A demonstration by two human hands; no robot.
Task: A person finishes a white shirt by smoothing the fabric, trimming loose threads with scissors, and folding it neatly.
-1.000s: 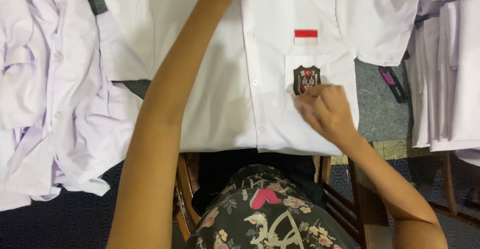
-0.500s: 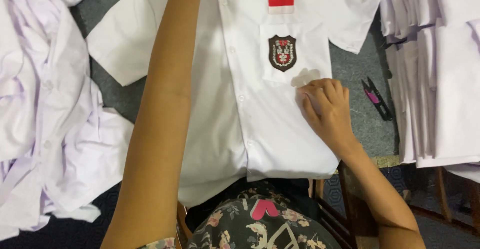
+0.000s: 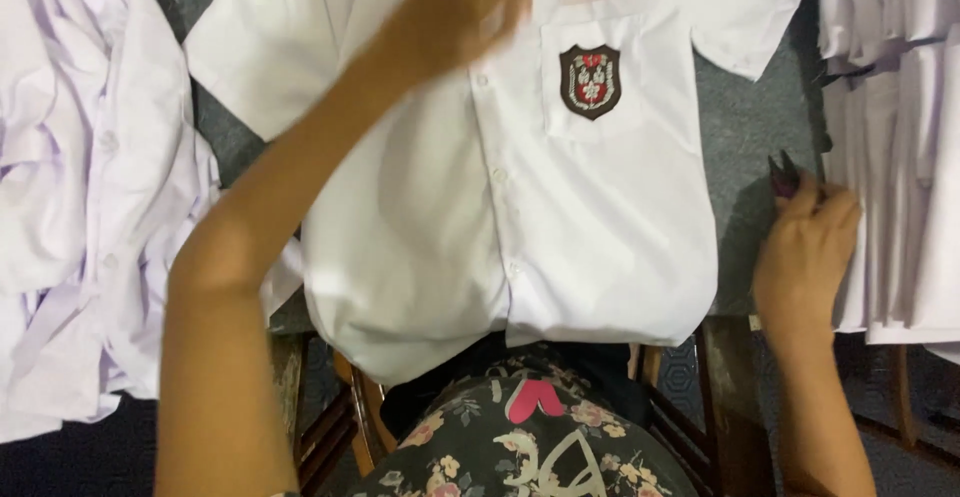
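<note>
White short-sleeved cotton shirt w/ dark shield badge on the pocket lies flat, front up, on the grey-topped table, hem over the near edge. Your left hand rests near the collar, blurred; can't tell its grip. Your right hand curls onto a small dark tool w/ pink tip, beside the white shirt stack. Risk: hem slipping off, tool snagging cloth.

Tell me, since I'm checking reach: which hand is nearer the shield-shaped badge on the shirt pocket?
Left. The left hand lies on the white shirt just up and left of the badge. The right hand is off the shirt, by the small dark tool at the table's right.
</note>
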